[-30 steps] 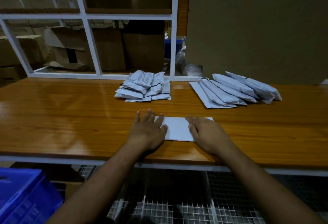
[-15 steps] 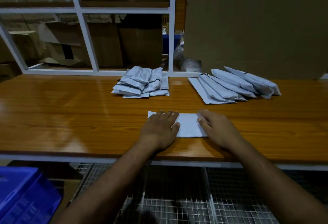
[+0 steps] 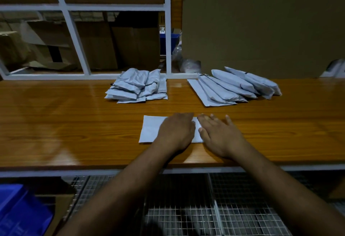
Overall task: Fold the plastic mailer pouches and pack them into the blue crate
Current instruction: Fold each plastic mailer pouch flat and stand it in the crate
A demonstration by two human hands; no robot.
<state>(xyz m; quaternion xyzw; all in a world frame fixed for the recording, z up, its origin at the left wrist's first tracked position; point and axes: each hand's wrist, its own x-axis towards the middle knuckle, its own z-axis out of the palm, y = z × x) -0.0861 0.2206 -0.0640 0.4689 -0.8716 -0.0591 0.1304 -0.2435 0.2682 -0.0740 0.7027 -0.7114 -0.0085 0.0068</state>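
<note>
A flat white mailer pouch lies on the wooden table near its front edge. My left hand presses palm down on the pouch's right half. My right hand lies flat beside it, fingers spread, on the pouch's right end and the table. Behind, a pile of folded pouches sits at centre, and a fanned row of long unfolded pouches lies to the right. The blue crate shows at the bottom left, below the table.
A white shelf frame with cardboard boxes stands behind the table on the left. A large cardboard sheet rises at the back right. Wire mesh racking lies under the table's front edge.
Both hands slid to the right along the pouch, so its left part is now uncovered. The right hand's fingers have spread flat.
</note>
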